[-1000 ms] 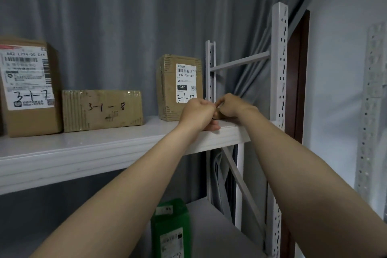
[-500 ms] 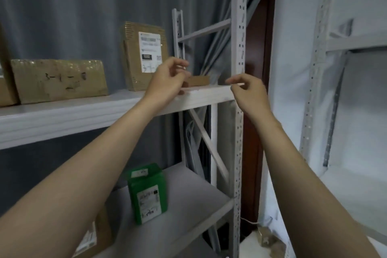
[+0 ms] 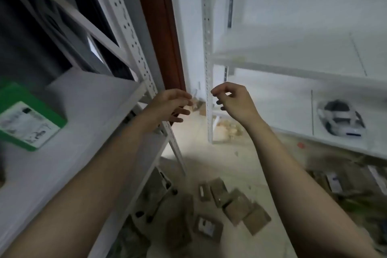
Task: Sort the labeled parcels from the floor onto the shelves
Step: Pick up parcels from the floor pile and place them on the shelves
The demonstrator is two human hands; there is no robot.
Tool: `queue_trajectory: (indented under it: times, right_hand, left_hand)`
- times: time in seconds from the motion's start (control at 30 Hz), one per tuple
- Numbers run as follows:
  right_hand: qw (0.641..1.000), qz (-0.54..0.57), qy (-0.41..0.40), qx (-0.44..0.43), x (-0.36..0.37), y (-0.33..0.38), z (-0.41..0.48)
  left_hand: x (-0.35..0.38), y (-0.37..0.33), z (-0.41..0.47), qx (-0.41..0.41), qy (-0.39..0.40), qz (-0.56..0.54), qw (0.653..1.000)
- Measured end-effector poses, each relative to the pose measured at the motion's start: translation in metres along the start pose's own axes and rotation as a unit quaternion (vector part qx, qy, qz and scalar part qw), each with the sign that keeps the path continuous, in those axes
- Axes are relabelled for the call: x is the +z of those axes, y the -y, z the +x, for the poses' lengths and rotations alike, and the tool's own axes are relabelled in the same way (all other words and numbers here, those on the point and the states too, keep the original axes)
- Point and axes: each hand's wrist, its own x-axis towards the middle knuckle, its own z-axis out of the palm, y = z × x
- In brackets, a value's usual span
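- The left hand (image 3: 169,104) hung in mid-air just right of the perforated white upright (image 3: 127,27). Its fingers were loosely extended and slightly spread, and it held nothing.
- The right hand (image 3: 235,100) hung level with it, a short gap apart. Its fingers were loosely curled, with thumb and forefinger close together. No object showed between them, though motion blur limited the detail.
- One green box-shaped parcel with a white printed label (image 3: 27,117) lay on the white shelf board (image 3: 94,115) at the left of the scene. This item was judged to be already sorted.
- Several flat brown cardboard parcels (image 3: 236,205) lay scattered on the pale floor (image 3: 209,159), near the viewer and between the two forearms.
  - Some carried white labels, whose text could not be read.
  - More brown items lay under the left shelf board and at the right edge, too blurred to count.
- The white metal rack (image 3: 293,69) at the right carried a white car-shaped object (image 3: 340,118) on a lower board. No labeled parcel could be made out on it.
- Assessment: the task was at an early-to-middle stage, between placements. Both hands were free and most of the visible parcels were not yet shelved.
- The next step would call for reaching down to the floor pile and reading a label before choosing a shelf.
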Motion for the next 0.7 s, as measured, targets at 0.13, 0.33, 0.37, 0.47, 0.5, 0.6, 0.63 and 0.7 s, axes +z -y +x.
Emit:
queue_trajectory:
  times: [0.13,0.33,0.37,0.47,0.5,0.6,0.63,0.7]
  right_hand:
    - [0.989,-0.049,0.006,0.142,-0.004,-0.121,-0.039]
    - [0.946,-0.085,0.020,0.313,0.002,-0.300,-0.089]
    - [0.937,-0.083,0.019,0.339,0.006,-0.334,-0.097]
    - [0.903,-0.078,0.011,0.422,0.020,-0.442,-0.127]
    - [0.889,-0.069,0.007,0.452,0.024,-0.478,-0.137]
    - [0.846,-0.029,0.014,0.533,0.042,-0.582,-0.159]
    - [0.834,-0.021,0.020,0.552,0.047,-0.614,-0.166]
    - [0.823,-0.019,0.048,0.566,0.056,-0.675,-0.179]
  left_hand:
    - [0.069,0.102,0.034,-0.117,0.095,-0.030,0.988]
    - [0.188,0.279,0.066,-0.303,0.177,-0.036,0.936]
    - [0.207,0.310,0.068,-0.328,0.179,-0.037,0.927]
    - [0.263,0.406,0.075,-0.403,0.182,-0.046,0.896]
    - [0.281,0.436,0.079,-0.426,0.184,-0.048,0.884]
    - [0.334,0.517,0.098,-0.481,0.174,-0.038,0.858]
    - [0.353,0.541,0.105,-0.493,0.169,-0.025,0.853]
    - [0.388,0.586,0.123,-0.504,0.165,0.005,0.848]
